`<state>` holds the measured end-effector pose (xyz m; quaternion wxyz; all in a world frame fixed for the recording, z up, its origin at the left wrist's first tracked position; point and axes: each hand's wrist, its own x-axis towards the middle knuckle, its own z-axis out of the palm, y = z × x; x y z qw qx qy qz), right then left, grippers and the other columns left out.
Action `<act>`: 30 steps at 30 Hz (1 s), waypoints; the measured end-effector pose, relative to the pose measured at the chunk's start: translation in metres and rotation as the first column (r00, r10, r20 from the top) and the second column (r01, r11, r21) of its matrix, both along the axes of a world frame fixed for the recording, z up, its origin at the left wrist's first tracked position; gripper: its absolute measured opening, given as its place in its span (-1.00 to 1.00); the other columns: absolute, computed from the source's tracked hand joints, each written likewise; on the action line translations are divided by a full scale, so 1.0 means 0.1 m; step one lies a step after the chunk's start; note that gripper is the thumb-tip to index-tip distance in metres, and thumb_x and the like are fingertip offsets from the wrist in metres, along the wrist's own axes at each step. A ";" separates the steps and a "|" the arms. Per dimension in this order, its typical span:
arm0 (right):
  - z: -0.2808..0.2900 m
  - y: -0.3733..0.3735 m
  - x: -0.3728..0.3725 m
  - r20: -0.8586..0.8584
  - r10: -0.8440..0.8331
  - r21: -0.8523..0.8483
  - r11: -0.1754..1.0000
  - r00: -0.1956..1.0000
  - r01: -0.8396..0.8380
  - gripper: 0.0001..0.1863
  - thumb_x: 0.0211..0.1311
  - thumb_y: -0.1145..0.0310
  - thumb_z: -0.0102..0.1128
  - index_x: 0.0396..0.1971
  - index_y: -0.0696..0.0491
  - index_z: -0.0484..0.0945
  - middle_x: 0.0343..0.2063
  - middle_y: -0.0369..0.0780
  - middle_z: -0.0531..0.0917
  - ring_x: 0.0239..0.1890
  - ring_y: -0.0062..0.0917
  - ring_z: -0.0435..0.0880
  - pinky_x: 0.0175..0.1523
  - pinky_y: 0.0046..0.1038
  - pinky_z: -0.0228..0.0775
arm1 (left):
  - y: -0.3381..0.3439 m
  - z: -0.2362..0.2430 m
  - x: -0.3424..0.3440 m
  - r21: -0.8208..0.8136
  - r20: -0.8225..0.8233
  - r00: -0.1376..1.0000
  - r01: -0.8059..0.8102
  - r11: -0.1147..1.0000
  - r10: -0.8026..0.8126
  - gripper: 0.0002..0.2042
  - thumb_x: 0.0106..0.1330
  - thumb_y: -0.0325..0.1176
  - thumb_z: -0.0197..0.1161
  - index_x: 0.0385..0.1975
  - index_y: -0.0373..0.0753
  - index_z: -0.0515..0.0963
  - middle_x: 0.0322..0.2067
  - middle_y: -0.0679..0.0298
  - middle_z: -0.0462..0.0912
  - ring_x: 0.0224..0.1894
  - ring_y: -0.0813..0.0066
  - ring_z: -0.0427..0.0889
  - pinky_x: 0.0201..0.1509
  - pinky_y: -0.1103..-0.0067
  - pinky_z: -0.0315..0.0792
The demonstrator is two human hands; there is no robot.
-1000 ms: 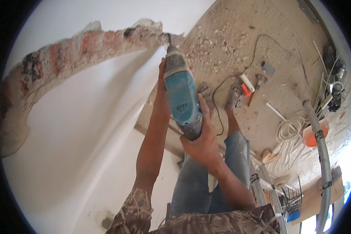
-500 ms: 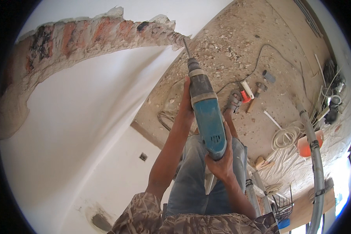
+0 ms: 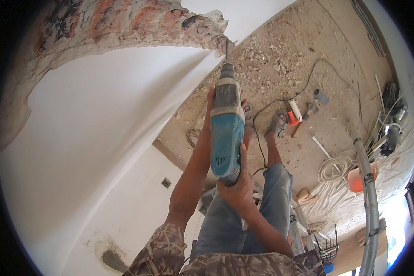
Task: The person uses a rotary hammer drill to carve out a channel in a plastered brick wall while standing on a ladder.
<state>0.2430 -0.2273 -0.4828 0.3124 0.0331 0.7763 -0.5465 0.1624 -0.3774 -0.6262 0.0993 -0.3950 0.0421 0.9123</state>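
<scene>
A blue and grey hammer drill (image 3: 226, 145) is held in both of my hands, its body pointing away from me. My left hand (image 3: 210, 103) wraps around the front part from beneath, with fingertips showing on its right side. At the back end, my right hand (image 3: 240, 191) is closed around the rear handle; the trigger is hidden. The long steel bit (image 3: 227, 51) reaches to the right end of a rough broken channel (image 3: 138, 27) in the white wall, where brick and mortar lie bare. Whether the tip touches the masonry I cannot tell.
Rubble (image 3: 257, 55) litters the floor below. A dark cable (image 3: 264, 110) runs past my sandalled feet. Nearby lie a hammer (image 3: 303, 120), a white and orange tube (image 3: 293, 113) and coiled white hose (image 3: 333, 169). Metal scaffold pipe (image 3: 369, 184) rises at right.
The drill's rear end has swung left, bringing the tool nearly straight ahead. Both hands moved with it, still gripping. My legs have parted, and a second foot now shows beside the drill.
</scene>
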 end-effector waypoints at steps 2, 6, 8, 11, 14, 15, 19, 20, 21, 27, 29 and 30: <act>-0.02 -0.01 0.11 -0.036 0.038 0.028 0.999 0.999 -0.037 0.15 -0.12 0.54 0.38 0.54 0.11 -0.07 0.06 0.18 0.57 0.04 0.10 0.64 0.09 -0.11 0.53 | -0.02 -0.10 0.14 0.009 -0.035 0.999 -0.022 1.000 0.022 -0.08 0.27 0.52 -0.01 0.32 -0.24 0.35 0.14 0.08 0.54 0.10 0.13 0.63 -0.03 0.27 0.72; -0.11 -0.02 0.26 -0.056 0.067 0.038 0.997 0.996 -0.065 0.14 -0.14 0.52 0.40 0.52 0.14 -0.03 0.05 0.19 0.57 0.04 0.13 0.65 0.07 -0.09 0.54 | -0.11 -0.29 0.33 0.054 -0.152 0.988 0.022 0.998 -0.013 -0.04 0.26 0.55 -0.05 0.40 -0.19 0.26 0.30 0.11 0.42 0.25 0.17 0.52 0.08 0.26 0.67; -0.15 -0.04 0.28 -0.082 0.086 0.055 0.995 0.993 -0.082 0.15 -0.16 0.52 0.42 0.51 0.15 -0.01 0.05 0.18 0.58 0.02 0.11 0.66 0.06 -0.10 0.54 | -0.13 -0.34 0.33 0.151 -0.177 0.983 -0.011 0.989 0.038 -0.01 0.24 0.56 -0.05 0.42 -0.20 0.22 0.34 0.10 0.36 0.27 0.13 0.50 0.08 0.21 0.67; -0.20 -0.12 0.25 -0.091 0.155 0.106 0.984 0.984 -0.145 0.16 -0.19 0.53 0.43 0.51 0.16 0.00 0.04 0.16 0.59 0.00 0.08 0.67 0.04 -0.12 0.55 | -0.19 -0.44 0.33 0.280 -0.193 0.975 -0.055 0.958 0.112 0.01 0.22 0.57 -0.03 0.44 -0.19 0.17 0.39 0.09 0.28 0.30 0.07 0.47 0.08 0.15 0.66; -0.24 -0.24 0.27 -0.025 0.153 0.141 0.979 0.988 -0.148 0.15 -0.20 0.54 0.43 0.50 0.17 0.01 0.05 0.16 0.59 -0.01 0.06 0.67 0.03 -0.14 0.56 | -0.19 -0.55 0.29 0.297 -0.221 0.968 -0.050 0.954 0.120 0.01 0.22 0.56 -0.01 0.45 -0.18 0.14 0.42 0.07 0.23 0.33 0.03 0.44 0.09 0.12 0.66; -0.23 -0.31 0.24 -0.016 0.123 0.120 0.985 0.992 -0.120 0.15 -0.19 0.54 0.43 0.50 0.17 0.01 0.06 0.17 0.58 0.00 0.07 0.67 0.04 -0.14 0.56 | -0.26 -0.54 0.27 0.282 -0.235 0.965 -0.048 0.958 0.117 0.01 0.22 0.56 -0.01 0.45 -0.19 0.14 0.42 0.07 0.22 0.33 0.02 0.43 0.10 0.12 0.65; -0.09 -0.47 0.07 0.085 0.067 0.083 0.994 0.994 -0.074 0.13 -0.17 0.57 0.40 0.50 0.18 0.01 0.11 0.21 0.55 0.03 0.08 0.65 0.07 -0.14 0.54 | -0.45 -0.46 0.18 0.231 -0.143 0.988 -0.028 0.972 0.062 -0.02 0.24 0.53 0.01 0.42 -0.21 0.16 0.40 0.03 0.24 0.33 0.04 0.43 0.12 0.12 0.64; -0.06 -0.50 -0.01 0.037 0.043 0.088 0.995 0.998 -0.047 0.14 -0.16 0.57 0.42 0.51 0.16 0.00 0.03 0.15 0.59 -0.04 0.05 0.67 0.01 -0.15 0.56 | -0.46 -0.44 0.12 0.237 -0.140 0.989 -0.019 0.971 0.054 -0.04 0.25 0.51 0.02 0.40 -0.22 0.19 0.37 0.02 0.28 0.32 0.05 0.44 0.12 0.13 0.65; -0.04 -0.52 -0.10 -0.010 0.021 0.091 0.996 1.000 -0.020 0.15 -0.15 0.56 0.44 0.52 0.13 -0.01 -0.05 0.10 0.64 -0.10 0.02 0.70 -0.05 -0.17 0.57 | -0.47 -0.42 0.07 0.242 -0.138 0.989 -0.011 0.970 0.046 -0.06 0.26 0.50 0.03 0.38 -0.24 0.22 0.34 0.01 0.31 0.32 0.06 0.45 0.12 0.14 0.65; 0.21 -0.44 -0.72 -0.068 -0.036 0.024 0.999 0.997 0.038 0.01 0.02 0.63 0.33 0.50 0.12 0.02 0.23 0.16 0.44 0.22 -0.05 0.55 0.29 -0.23 0.41 | -0.47 -0.38 -0.40 -0.009 -0.078 0.994 0.078 0.997 -0.078 -0.21 0.32 0.45 0.02 0.14 -0.25 0.50 0.01 0.06 0.63 0.09 0.16 0.64 0.07 0.20 0.67; 0.18 -0.37 -0.91 -0.130 -0.059 -0.001 0.998 0.990 0.059 0.00 0.04 0.61 0.34 0.51 0.10 0.03 0.26 0.10 0.42 0.26 -0.16 0.52 0.32 -0.27 0.37 | -0.49 -0.43 -0.55 -0.111 -0.123 0.980 0.142 0.984 -0.156 -0.23 0.33 0.44 0.02 0.10 -0.23 0.54 -0.08 0.08 0.69 -0.03 0.19 0.71 0.04 0.20 0.67; 0.15 -0.30 -1.02 -0.088 -0.093 -0.024 0.996 0.992 0.091 0.00 0.04 0.61 0.36 0.51 0.09 0.03 0.27 0.07 0.41 0.27 -0.22 0.51 0.32 -0.28 0.37 | -0.42 -0.40 -0.68 -0.208 -0.109 0.974 0.174 0.962 -0.199 -0.25 0.34 0.43 0.02 0.09 -0.22 0.54 -0.11 0.09 0.70 -0.08 0.18 0.73 0.03 0.21 0.68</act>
